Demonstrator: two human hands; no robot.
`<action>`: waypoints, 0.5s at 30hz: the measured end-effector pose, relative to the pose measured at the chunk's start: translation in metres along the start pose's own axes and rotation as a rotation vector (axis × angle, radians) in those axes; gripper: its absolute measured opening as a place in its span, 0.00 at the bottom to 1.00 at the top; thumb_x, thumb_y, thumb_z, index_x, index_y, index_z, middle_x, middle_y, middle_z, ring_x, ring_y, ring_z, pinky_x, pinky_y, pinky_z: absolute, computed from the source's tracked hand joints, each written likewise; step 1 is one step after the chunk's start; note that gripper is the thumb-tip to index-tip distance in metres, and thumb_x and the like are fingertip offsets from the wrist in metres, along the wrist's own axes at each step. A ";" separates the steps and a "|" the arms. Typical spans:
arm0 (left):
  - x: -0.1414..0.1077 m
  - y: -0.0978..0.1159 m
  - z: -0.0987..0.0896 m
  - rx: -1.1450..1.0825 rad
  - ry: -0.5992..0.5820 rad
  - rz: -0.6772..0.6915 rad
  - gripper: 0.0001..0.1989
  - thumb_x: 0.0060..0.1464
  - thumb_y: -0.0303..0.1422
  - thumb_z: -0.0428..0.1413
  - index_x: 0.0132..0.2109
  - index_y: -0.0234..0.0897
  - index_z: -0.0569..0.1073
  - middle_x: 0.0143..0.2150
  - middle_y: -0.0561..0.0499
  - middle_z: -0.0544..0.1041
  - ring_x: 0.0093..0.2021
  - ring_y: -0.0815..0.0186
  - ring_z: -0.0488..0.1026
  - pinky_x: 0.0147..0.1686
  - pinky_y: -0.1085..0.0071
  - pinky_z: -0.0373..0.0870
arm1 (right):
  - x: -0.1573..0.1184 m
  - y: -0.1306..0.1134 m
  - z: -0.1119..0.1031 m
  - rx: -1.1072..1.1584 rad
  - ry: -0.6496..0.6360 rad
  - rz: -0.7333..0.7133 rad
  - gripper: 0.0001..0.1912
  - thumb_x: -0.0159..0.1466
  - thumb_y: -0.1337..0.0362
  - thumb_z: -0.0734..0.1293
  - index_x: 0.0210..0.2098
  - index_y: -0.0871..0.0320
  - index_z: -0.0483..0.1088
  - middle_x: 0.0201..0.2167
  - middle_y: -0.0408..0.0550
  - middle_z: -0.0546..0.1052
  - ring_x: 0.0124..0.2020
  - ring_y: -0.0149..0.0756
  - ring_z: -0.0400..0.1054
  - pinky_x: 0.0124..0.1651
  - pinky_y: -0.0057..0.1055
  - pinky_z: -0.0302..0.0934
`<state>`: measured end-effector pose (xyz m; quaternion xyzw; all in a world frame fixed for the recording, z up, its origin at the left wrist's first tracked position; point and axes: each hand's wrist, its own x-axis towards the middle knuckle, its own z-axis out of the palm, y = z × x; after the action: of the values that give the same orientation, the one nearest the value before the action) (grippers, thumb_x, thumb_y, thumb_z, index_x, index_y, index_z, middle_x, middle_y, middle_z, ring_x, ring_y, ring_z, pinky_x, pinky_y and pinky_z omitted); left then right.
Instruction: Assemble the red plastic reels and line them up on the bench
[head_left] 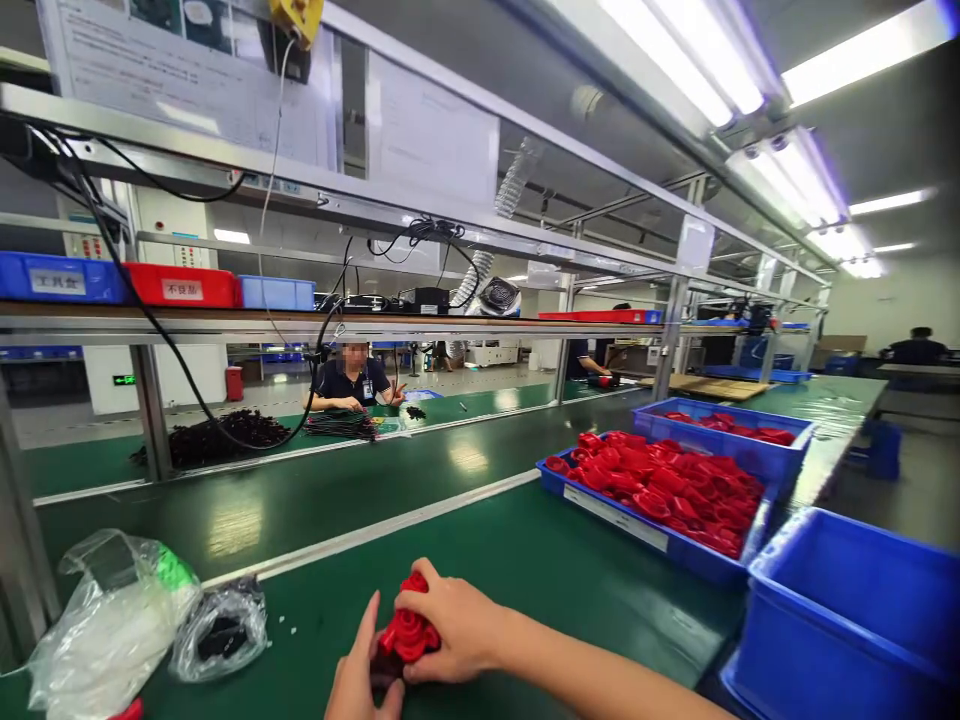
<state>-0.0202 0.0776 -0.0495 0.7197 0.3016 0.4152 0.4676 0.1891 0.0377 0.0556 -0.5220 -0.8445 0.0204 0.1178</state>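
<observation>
"Looking at this, how far along would you say the work is?"

"Partway through one piece, I'd judge. A single red part is in hand over the surface, toward the near edge. Whether anything has been fitted to it, I can't tell."

"What's left, then?"

"Plenty of red pieces lie heaped in a blue tray near the far right corner of the surface, with more in a second tray behind. Whether those are waiting or finished doesn't show. A deep blue bin stands along the right edge. Over by the left end, a white-filled bag and a smaller bag with something black in it sit side by side."

"And the red part, how does it sit in the fingers?"

"The right hand has it pinched: thumb along the near side, the other fingers curled over the top and far side. Its rounded, ringed face shows between them."

"The left hand?"

"Just beside it, on the part's left, forefinger raised and thumb apart, lower down. Something dark lies between; I can't tell whether those fingers grip anything."
</observation>
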 end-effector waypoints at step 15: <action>0.013 -0.037 -0.003 0.157 -0.023 -0.079 0.53 0.39 0.30 0.57 0.75 0.36 0.51 0.52 0.44 0.78 0.34 0.67 0.70 0.38 0.71 0.73 | -0.060 0.014 -0.042 0.282 0.167 0.274 0.29 0.51 0.57 0.78 0.53 0.47 0.75 0.56 0.50 0.64 0.48 0.44 0.73 0.57 0.40 0.67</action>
<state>-0.0182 0.1034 -0.0787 0.7465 0.3561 0.3630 0.4292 0.2368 -0.0131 0.0835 -0.6103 -0.7416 0.1111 0.2553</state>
